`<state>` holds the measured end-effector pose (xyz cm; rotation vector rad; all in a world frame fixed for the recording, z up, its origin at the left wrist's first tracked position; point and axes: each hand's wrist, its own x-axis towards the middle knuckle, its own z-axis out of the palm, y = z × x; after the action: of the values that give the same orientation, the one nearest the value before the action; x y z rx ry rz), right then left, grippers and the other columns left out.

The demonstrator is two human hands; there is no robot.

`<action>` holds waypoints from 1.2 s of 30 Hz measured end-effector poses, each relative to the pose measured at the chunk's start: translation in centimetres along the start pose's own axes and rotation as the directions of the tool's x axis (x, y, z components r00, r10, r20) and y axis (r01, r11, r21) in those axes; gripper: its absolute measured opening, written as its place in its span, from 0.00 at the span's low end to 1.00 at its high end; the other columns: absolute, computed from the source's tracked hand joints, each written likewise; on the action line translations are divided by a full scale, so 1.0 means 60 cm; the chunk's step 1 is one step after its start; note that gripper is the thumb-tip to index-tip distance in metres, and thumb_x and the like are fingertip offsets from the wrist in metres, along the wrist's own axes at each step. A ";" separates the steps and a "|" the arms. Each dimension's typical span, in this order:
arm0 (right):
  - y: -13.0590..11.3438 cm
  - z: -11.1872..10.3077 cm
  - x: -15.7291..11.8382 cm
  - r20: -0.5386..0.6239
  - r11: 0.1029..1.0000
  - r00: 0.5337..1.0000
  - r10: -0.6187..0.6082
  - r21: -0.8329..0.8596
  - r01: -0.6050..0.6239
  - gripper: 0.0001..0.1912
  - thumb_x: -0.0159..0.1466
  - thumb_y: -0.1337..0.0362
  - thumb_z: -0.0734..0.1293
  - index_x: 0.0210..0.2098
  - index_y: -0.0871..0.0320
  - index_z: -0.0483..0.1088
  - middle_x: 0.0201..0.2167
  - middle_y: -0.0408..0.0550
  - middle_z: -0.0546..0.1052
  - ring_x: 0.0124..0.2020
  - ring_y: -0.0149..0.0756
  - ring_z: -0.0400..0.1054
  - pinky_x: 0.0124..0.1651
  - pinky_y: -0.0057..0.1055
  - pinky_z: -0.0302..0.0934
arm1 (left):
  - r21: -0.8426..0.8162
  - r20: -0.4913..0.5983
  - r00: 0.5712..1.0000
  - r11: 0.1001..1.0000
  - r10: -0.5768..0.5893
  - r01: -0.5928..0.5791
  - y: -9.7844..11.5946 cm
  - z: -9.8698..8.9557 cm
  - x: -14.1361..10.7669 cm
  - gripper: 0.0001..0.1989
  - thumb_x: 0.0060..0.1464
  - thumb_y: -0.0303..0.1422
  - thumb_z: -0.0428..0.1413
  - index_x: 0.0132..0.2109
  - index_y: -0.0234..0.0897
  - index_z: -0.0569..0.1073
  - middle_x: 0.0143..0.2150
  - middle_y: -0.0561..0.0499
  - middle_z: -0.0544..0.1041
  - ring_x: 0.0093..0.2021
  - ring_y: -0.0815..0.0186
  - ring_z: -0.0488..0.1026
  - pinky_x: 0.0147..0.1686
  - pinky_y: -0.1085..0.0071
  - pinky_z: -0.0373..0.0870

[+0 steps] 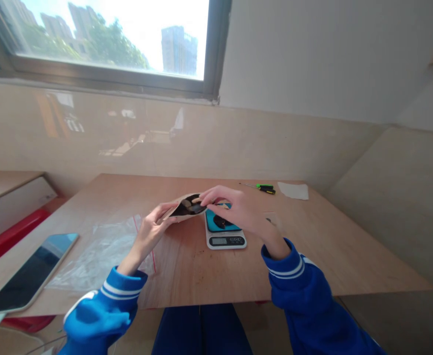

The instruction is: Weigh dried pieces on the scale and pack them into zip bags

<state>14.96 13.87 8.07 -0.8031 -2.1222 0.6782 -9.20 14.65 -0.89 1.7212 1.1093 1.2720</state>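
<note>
My left hand (152,230) grips the left side of a paper bag (182,218), whose dark open mouth faces me. Several brownish pieces show inside it. At the bag's right edge is my right hand (234,207), with its fingers bent and close together at the opening; what they hold, if anything, is too small to make out. Below and behind that hand stands a white kitchen scale (226,245) with a blue top (212,223). A dark piece (221,222) lies on the blue top, partly hidden by my right hand.
A clear plastic bag (94,259) lies left of the scale, beside a large phone or tablet (31,271) with a white cable. Screwdrivers (266,189) and a white sheet (293,191) lie at the back right. Small crumbs (200,255) dot the wooden table (293,271).
</note>
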 end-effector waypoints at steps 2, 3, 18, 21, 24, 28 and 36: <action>0.008 -0.015 -0.012 -0.157 0.997 0.987 0.019 0.079 -0.007 0.06 0.63 0.65 0.64 0.39 0.55 0.73 0.47 0.48 0.77 0.50 0.37 0.71 0.53 0.37 0.66 | 0.057 -0.036 0.999 0.998 -0.004 0.006 0.003 -0.003 0.011 0.22 0.55 0.47 0.54 0.50 0.37 0.72 0.51 0.44 0.77 0.53 0.54 0.72 0.54 0.60 0.67; 0.018 -0.020 -0.018 -0.220 0.994 0.975 0.041 0.111 -0.017 0.06 0.63 0.63 0.66 0.39 0.55 0.72 0.47 0.48 0.77 0.50 0.37 0.71 0.53 0.38 0.66 | 0.092 -0.060 0.998 0.996 -0.008 0.014 0.003 -0.004 0.017 0.22 0.55 0.48 0.52 0.50 0.38 0.72 0.50 0.45 0.78 0.52 0.54 0.73 0.53 0.61 0.67; 0.229 0.082 -0.011 -0.249 0.867 0.920 0.303 -0.328 -0.374 0.07 0.63 0.69 0.64 0.35 0.60 0.75 0.39 0.53 0.80 0.44 0.40 0.71 0.50 0.39 0.60 | 0.353 -0.335 0.942 0.927 -0.004 0.129 -0.052 -0.039 0.087 0.23 0.57 0.51 0.47 0.46 0.37 0.70 0.45 0.42 0.79 0.46 0.52 0.76 0.41 0.62 0.69; 0.232 0.073 -0.016 -0.258 0.817 0.917 0.305 -0.423 -0.391 0.07 0.63 0.70 0.64 0.34 0.59 0.76 0.38 0.54 0.80 0.47 0.46 0.67 0.53 0.46 0.52 | 0.387 -0.399 0.917 0.905 -0.006 0.175 -0.047 -0.038 0.091 0.22 0.57 0.51 0.46 0.44 0.38 0.70 0.44 0.40 0.79 0.45 0.49 0.76 0.41 0.61 0.68; 0.230 0.064 -0.025 -0.248 0.789 0.920 0.304 -0.476 -0.389 0.08 0.63 0.70 0.65 0.34 0.57 0.77 0.38 0.52 0.80 0.47 0.46 0.67 0.53 0.46 0.49 | 0.399 -0.478 0.878 0.885 -0.022 0.240 -0.048 -0.028 0.097 0.20 0.58 0.50 0.45 0.43 0.38 0.67 0.41 0.38 0.79 0.44 0.46 0.76 0.40 0.59 0.68; 0.211 0.051 -0.037 -0.294 0.778 0.912 0.287 -0.484 -0.401 0.10 0.65 0.69 0.62 0.36 0.55 0.76 0.42 0.50 0.79 0.49 0.45 0.66 0.51 0.44 0.49 | 0.381 -0.512 0.857 0.882 -0.048 0.277 -0.051 -0.014 0.104 0.17 0.59 0.47 0.45 0.44 0.37 0.64 0.39 0.37 0.78 0.43 0.45 0.76 0.38 0.57 0.69; 0.149 0.011 -0.084 -0.466 0.868 0.861 0.204 -0.321 -0.379 0.11 0.65 0.64 0.60 0.36 0.54 0.74 0.40 0.49 0.79 0.46 0.44 0.69 0.52 0.44 0.54 | 0.337 -0.410 0.912 0.933 0.024 0.127 -0.059 -0.014 0.088 0.19 0.59 0.43 0.46 0.52 0.36 0.58 0.56 0.36 0.69 0.56 0.54 0.70 0.52 0.56 0.67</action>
<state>19.94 16.03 -0.70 -1.3954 -1.7679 0.1766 -10.02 20.92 -2.02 1.7017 1.7120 1.5112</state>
